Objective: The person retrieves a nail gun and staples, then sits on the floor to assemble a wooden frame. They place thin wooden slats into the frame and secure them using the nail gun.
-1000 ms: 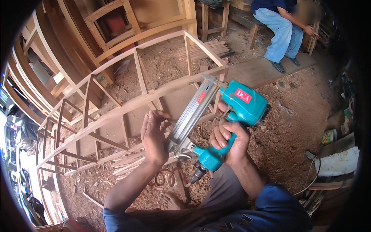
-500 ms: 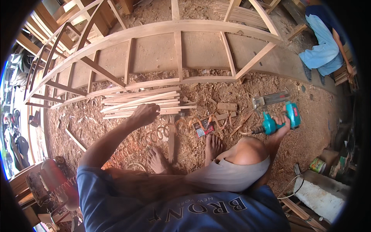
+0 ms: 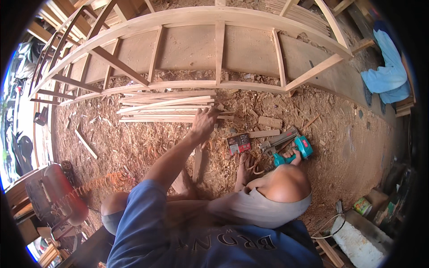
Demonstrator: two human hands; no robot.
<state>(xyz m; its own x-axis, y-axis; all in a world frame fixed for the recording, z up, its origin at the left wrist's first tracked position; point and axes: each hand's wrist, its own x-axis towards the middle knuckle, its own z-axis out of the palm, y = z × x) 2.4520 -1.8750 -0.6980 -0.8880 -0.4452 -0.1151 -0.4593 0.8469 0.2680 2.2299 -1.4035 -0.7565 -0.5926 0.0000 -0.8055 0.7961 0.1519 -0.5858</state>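
Note:
A bundle of thin pale wooden slats [image 3: 165,110] lies on the shavings, just short of a long wooden frame [image 3: 183,85]. Over the slats' right ends is my left hand [image 3: 206,121], its fingers apart and bent downward; whether they touch a slat I cannot tell. My right hand [image 3: 293,157] is wrapped round the handle of a teal air nail gun [image 3: 305,146], low beside my right knee. The gun's metal magazine [image 3: 282,139] points toward the far left. An orange coiled air hose [image 3: 100,181] trails across the shavings to the left.
A small red and black box [image 3: 239,144] and short wood offcuts [image 3: 270,122] lie before my feet. At lower left stands a red compressor tank [image 3: 69,196]. Someone in light blue trousers [image 3: 389,76] is at far right. A white block [image 3: 359,239] sits at lower right.
My left hand has moved right along the slats to their ends. The nail gun in my right hand has come lower and left, nearer my knee. The hose has shifted.

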